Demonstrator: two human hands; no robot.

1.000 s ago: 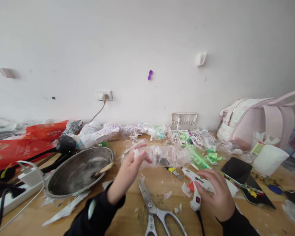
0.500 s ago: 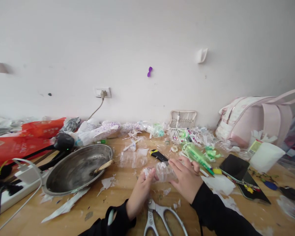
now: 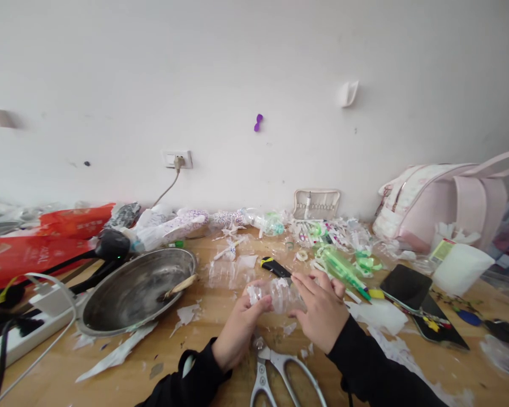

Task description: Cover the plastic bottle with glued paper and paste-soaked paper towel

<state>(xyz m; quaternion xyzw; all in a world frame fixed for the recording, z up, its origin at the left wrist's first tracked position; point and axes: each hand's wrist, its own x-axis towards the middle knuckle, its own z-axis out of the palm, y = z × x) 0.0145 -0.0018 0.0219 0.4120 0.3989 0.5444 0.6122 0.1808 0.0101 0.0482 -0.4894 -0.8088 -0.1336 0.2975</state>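
Note:
A clear plastic bottle piece (image 3: pixel 282 296) with ridged sides lies sideways between my hands, just above the table. White scraps cling to its left end. My left hand (image 3: pixel 242 321) is closed around that end, thumb on the near side. On the other end, my right hand (image 3: pixel 321 305) presses with its fingers laid over the top and thumb below. Scissors (image 3: pixel 266 355) with grey handles lie right below my hands. Behind the bottle piece rests a black and yellow utility knife (image 3: pixel 275 267). Another clear plastic piece (image 3: pixel 229 273) is to the left of it.
At left stand a metal basin (image 3: pixel 106 325) holding a wooden-handled brush (image 3: pixel 181 286), and a power strip (image 3: pixel 8 345). Green plastic (image 3: pixel 343 267) and cut scraps lie behind my right hand. Phones (image 3: pixel 406 287), a white cup (image 3: pixel 462 270) and a pink backpack (image 3: pixel 432 209) are at right.
My left hand has shifted slightly left and rolled its grip around the bottle piece's end. The right hand stays nearly in place on the other end. The camera view has moved a little.

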